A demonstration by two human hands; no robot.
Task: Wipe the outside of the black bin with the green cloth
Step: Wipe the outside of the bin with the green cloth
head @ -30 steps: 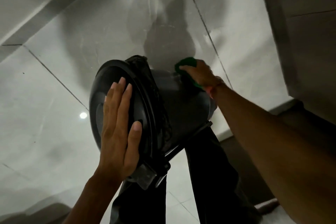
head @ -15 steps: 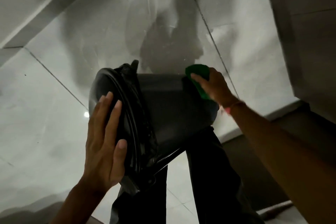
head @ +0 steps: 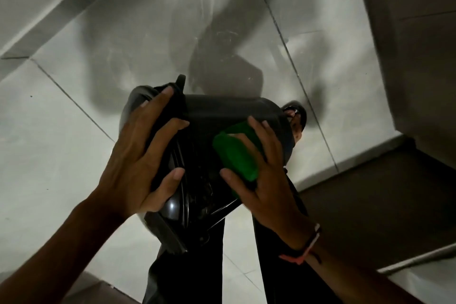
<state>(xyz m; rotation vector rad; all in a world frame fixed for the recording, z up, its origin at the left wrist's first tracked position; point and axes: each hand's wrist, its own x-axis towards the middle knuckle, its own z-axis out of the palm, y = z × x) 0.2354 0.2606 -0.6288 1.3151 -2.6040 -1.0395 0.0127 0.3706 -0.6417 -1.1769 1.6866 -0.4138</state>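
The black bin lies tilted on its side above the floor, its lid end toward me and its base pointing away. My left hand is spread over the lid and rim, fingers wrapped onto the black liner at the top edge. My right hand presses the folded green cloth flat against the bin's side wall near the lid end. The cloth shows between my thumb and fingers. The bin's underside is hidden.
Glossy pale floor tiles lie below, with dark shadows on them. My dark trouser legs hang under the bin and a sandalled foot shows beyond its base. A darker step runs along the right.
My right hand slid the green cloth from the bin's far base end back toward the lid end. My left hand shifted from flat on the lid to gripping its upper rim.
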